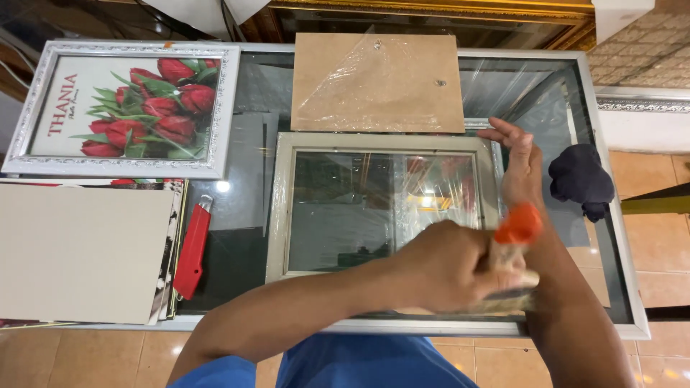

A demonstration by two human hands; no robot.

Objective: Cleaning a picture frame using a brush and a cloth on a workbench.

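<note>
- My left hand (445, 267) is clamped on a blurred brush with an orange handle (517, 224), crossing in front of my right wrist.
- My right hand (521, 164) lies open, fingers apart, on the right edge of the empty grey frame (280, 208).
- The brown backing board (377, 82) lies just beyond the hands, not fitted; I judge cleaning is underway, assembly remains.
- A red cutter (192, 248) is well left.

Left hand (442, 266) crossed over toward four o'clock, fist closed in a blurred grip, right hand (521, 169) open at three o'clock, fingers together, forearms crossing
</note>
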